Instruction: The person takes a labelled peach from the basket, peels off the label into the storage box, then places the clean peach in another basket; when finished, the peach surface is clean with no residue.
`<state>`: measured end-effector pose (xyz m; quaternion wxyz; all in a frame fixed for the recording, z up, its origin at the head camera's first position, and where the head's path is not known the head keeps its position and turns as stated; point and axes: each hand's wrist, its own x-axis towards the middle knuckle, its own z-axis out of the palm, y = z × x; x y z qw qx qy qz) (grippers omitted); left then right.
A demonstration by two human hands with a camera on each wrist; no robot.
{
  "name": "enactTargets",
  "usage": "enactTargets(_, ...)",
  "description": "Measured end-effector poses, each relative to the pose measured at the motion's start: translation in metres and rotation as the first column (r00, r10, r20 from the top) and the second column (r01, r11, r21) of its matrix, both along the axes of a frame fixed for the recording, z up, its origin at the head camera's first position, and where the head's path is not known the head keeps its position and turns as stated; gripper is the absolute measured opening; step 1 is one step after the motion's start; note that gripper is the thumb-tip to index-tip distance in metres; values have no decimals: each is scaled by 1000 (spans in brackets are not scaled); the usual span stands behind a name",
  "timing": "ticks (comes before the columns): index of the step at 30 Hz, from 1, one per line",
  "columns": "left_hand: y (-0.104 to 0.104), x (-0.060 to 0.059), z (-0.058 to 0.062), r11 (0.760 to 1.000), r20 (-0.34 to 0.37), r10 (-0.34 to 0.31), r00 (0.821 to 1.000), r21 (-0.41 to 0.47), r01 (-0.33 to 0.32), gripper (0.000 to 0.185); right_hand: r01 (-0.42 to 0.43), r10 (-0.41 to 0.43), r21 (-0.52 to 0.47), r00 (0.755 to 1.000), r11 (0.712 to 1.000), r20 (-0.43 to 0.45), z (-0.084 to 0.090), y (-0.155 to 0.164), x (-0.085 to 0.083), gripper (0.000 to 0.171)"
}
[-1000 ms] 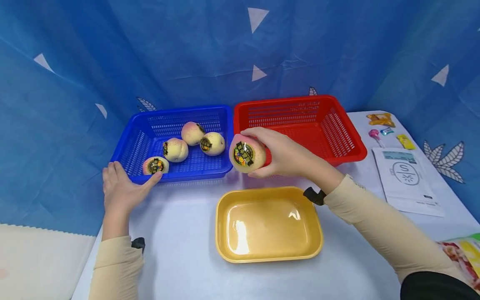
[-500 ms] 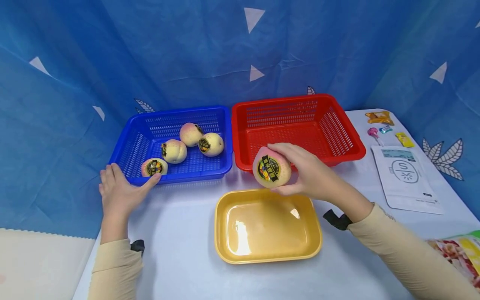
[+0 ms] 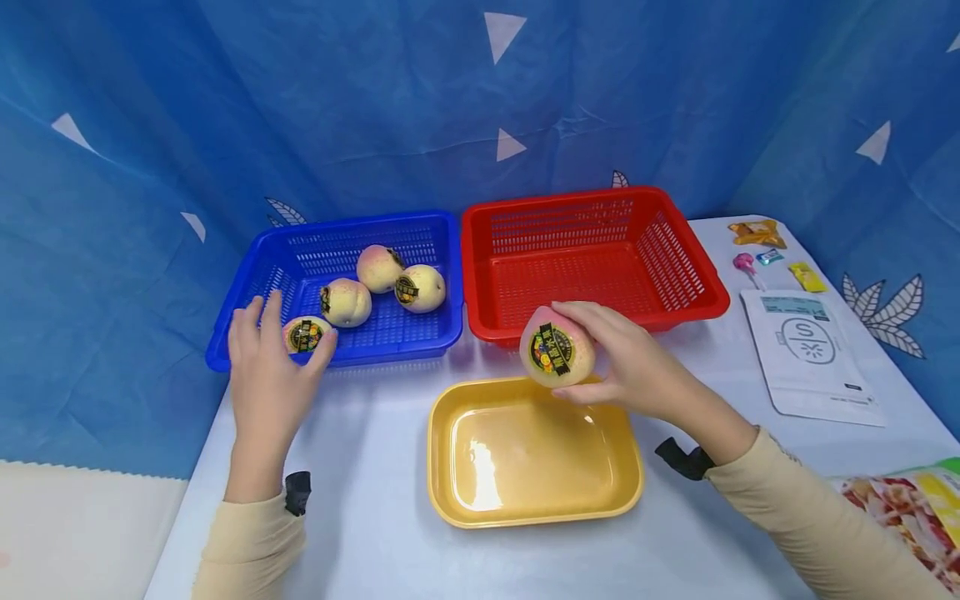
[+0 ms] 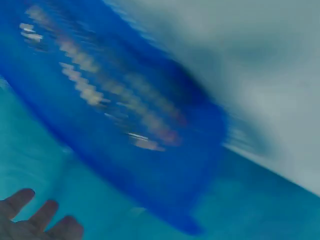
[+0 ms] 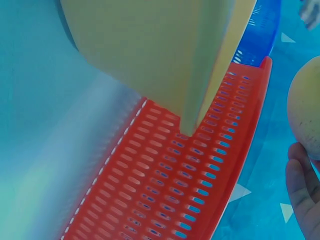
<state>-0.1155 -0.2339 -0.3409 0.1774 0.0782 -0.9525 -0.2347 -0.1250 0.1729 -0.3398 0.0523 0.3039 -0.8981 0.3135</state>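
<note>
Head view shows our right hand (image 3: pixel 633 362) curled round a peach (image 3: pixel 557 351) with a dark sticker, holding it just above the far edge of the yellow tray (image 3: pixel 457 500), in front of the red basket (image 3: pixel 705 275). Our left hand (image 3: pixel 273 375) hovers over the near left corner of the blue basket (image 3: pixel 442 229), fingers spread and relaxed, gripping nothing; its fingertips are close to the nearest basket peach (image 3: pixel 303 333), though we cannot tell if they touch it. Three more peaches (image 3: pixel 378 267) lie farther back in that basket.

The red basket is empty, and so is the tray. The left wrist view is blurred and shows only fingertips (image 4: pixel 30 222) and blue mesh; the right wrist view shows the peach's pale side (image 5: pixel 305 112) beside the tray's underside and red mesh.

To do this well, we judge we should keep the grip gentle round the soft fruit, bring it low over the tray's middle and let go only when it rests, so it neither bruises nor rolls.

On the right of the worktop (image 3: pixel 360 517) lie a white pouch (image 3: pixel 813 350) and small sweets (image 3: pixel 757 233).
</note>
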Motion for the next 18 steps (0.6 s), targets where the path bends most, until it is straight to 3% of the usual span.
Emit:
enactTargets(3,32,5,10,989,-135,-140,981,19,144,66,12,-12,-9,1000,1000,5,-1,0,0,96)
enactTargets(6,66,13,16,949,-205,-300,932,39,314,52,13,-13,-19,1000,1000,7,-2,0,0,97)
enactTargets(11,115,26,22,840,-163,-504,848,136,525,44,17,-17,-23,1000,1000,14,-4,0,2,97)
enactTargets(15,142,29,24,766,-98,-597,796,225,602,40,15,-15,-19,1000,1000,5,-5,0,3,97)
enactTargets(18,156,28,24,728,-79,-630,772,284,624,37,8,-9,-23,1000,1000,-12,-5,-1,3,97)
